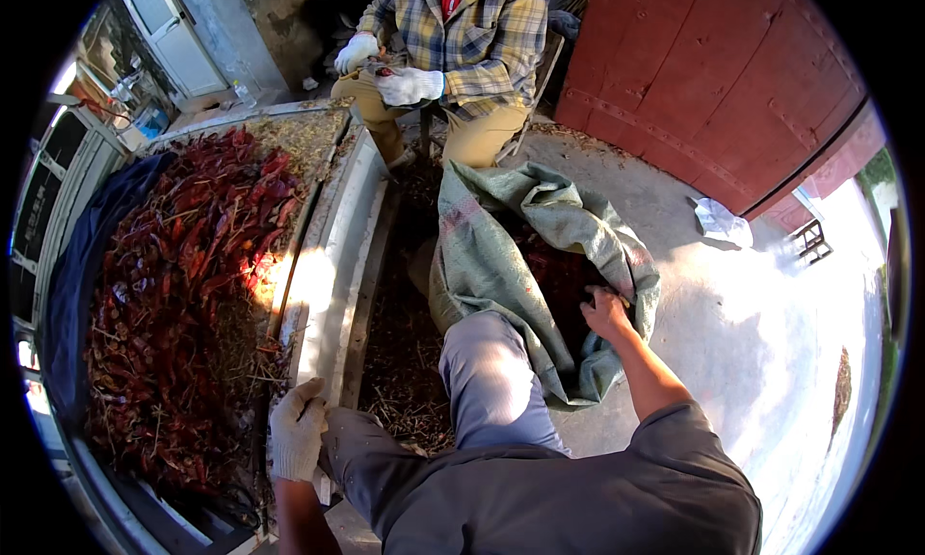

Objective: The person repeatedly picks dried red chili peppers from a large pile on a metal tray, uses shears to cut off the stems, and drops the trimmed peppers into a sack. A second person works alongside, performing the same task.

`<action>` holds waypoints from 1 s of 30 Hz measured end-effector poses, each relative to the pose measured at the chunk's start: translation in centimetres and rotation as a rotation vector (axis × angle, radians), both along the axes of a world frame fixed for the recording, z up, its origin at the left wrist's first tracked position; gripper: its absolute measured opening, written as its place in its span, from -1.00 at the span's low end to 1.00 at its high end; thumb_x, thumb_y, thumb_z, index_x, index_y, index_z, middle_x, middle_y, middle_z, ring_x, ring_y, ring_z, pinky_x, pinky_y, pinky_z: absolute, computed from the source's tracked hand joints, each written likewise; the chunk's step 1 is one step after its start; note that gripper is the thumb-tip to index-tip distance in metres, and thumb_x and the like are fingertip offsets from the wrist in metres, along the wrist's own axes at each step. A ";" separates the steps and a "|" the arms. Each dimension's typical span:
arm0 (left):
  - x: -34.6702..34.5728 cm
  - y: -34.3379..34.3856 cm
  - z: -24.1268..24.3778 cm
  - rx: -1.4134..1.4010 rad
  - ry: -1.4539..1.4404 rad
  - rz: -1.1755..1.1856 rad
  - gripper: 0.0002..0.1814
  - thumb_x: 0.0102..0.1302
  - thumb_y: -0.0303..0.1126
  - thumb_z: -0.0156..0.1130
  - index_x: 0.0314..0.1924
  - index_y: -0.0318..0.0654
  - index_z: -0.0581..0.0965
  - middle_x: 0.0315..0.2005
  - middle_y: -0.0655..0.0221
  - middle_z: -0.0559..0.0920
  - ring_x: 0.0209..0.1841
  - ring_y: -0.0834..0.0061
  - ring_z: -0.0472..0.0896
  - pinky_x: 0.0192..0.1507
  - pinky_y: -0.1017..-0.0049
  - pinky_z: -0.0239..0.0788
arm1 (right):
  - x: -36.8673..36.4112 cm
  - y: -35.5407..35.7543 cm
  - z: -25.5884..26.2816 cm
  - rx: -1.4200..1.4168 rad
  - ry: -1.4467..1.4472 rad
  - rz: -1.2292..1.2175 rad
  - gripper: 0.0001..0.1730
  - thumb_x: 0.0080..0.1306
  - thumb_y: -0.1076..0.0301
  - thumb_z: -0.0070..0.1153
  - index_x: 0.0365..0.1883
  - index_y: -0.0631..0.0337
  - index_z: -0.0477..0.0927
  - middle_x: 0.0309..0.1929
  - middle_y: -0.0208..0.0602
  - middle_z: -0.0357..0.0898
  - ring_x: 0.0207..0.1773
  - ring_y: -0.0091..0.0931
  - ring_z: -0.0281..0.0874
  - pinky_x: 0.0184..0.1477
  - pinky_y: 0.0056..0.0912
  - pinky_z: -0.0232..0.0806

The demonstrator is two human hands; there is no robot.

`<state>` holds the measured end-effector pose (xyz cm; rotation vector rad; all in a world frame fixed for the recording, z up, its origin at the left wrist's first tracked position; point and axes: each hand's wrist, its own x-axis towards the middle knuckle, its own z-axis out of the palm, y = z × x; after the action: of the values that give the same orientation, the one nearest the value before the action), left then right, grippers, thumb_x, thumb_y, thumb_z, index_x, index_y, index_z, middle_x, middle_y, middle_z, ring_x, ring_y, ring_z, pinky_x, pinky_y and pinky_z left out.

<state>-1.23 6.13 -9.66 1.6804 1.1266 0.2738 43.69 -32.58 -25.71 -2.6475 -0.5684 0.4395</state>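
My left hand (298,433), in a white knitted glove, is curled beside my left thigh at the metal side edge (318,316) of a raised bed. Whether its fingers hold anything is hidden. Dried red chili peppers (181,266) lie heaped on that bed, mixed with stems and straw. My bare right hand (605,313) reaches into the mouth of a grey-green woven sack (484,266), close to its right rim, with fingers bent. Dark red contents (553,273) show inside the sack. I cannot make out anything in this hand.
Opposite me sits a person (462,49) in a plaid shirt and white gloves, holding something small. A large red metal panel (708,71) stands at the upper right. A white plastic bag (721,222) lies on the concrete floor (694,302). Stems litter the ground (405,381) near my legs.
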 end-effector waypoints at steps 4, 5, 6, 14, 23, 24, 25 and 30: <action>-0.9 0.1 -1.2 0.233 -0.015 -0.040 -0.70 0.51 -0.54 0.10 0.11 -0.36 0.71 -0.23 0.34 0.75 -0.24 0.60 0.63 -0.14 0.57 0.48 | -0.2 4.0 0.6 0.183 -0.036 0.107 -0.49 0.39 0.24 0.28 0.23 0.32 0.63 0.13 0.08 0.70 0.23 -0.14 0.65 0.29 -0.15 0.46; -2.0 1.5 -2.4 0.415 0.007 -0.101 -0.71 0.49 -0.54 0.12 0.08 -0.34 0.73 -0.22 0.30 0.78 -0.22 0.57 0.67 -0.13 0.55 0.50 | -0.6 5.0 1.2 0.286 -0.038 0.100 -0.52 0.40 0.27 0.28 0.22 0.34 0.64 0.10 0.05 0.72 0.19 -0.18 0.67 0.25 -0.19 0.48; -1.6 2.1 -1.3 0.511 0.040 -0.084 -0.73 0.47 -0.52 0.15 0.05 -0.32 0.73 -0.19 0.23 0.79 -0.17 0.46 0.71 -0.08 0.49 0.53 | -1.0 5.2 1.8 0.373 -0.034 0.081 -0.55 0.40 0.30 0.27 0.20 0.35 0.64 0.06 0.02 0.74 0.15 -0.23 0.70 0.21 -0.22 0.50; -0.8 12.4 4.6 1.128 0.757 0.074 -0.63 0.33 -0.21 0.38 0.13 -0.01 0.72 0.16 0.24 0.71 0.18 0.10 0.66 0.16 0.12 0.53 | -5.9 7.5 6.3 0.580 0.284 0.109 -0.69 0.50 0.42 0.18 0.10 0.46 0.65 -0.19 -0.20 0.76 -0.20 -0.51 0.76 -0.10 -0.46 0.57; 0.2 14.4 5.9 1.084 0.982 -0.099 -0.80 0.19 -0.26 0.41 -0.16 0.02 0.78 0.17 0.35 0.67 0.27 0.13 0.56 0.23 0.11 0.40 | -10.0 8.4 7.2 0.681 0.470 0.099 -0.73 0.49 0.46 0.18 0.03 0.49 0.69 -0.26 -0.18 0.78 -0.30 -0.53 0.76 -0.18 -0.48 0.58; -0.6 13.9 5.7 1.170 0.889 -0.099 -0.83 0.20 -0.26 0.41 -0.21 -0.01 0.77 0.15 0.35 0.69 0.25 0.13 0.58 0.23 0.11 0.39 | -10.4 8.8 7.5 0.697 0.497 0.094 -0.74 0.49 0.47 0.18 0.03 0.49 0.69 -0.26 -0.18 0.78 -0.30 -0.53 0.76 -0.18 -0.47 0.58; -1.5 13.2 5.4 1.253 0.795 -0.097 -0.86 0.20 -0.26 0.40 -0.25 -0.03 0.77 0.14 0.35 0.70 0.24 0.13 0.59 0.23 0.12 0.39 | -10.6 9.1 7.7 0.690 0.518 0.107 -0.73 0.50 0.47 0.18 0.04 0.49 0.69 -0.25 -0.18 0.78 -0.28 -0.53 0.76 -0.16 -0.47 0.59; -4.2 10.2 5.6 1.223 0.491 -0.066 -0.87 0.27 -0.26 0.41 -0.26 -0.10 0.76 -0.02 0.36 0.78 0.11 0.29 0.69 0.34 0.11 0.31 | -12.9 12.9 8.4 0.673 0.656 0.228 -0.69 0.51 0.42 0.21 0.12 0.45 0.66 -0.16 -0.18 0.77 -0.19 -0.52 0.76 -0.08 -0.44 0.60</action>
<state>-5.41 16.37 -4.04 2.9738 1.3479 0.6049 30.84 -19.69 -17.31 -1.6765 -0.6493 0.9402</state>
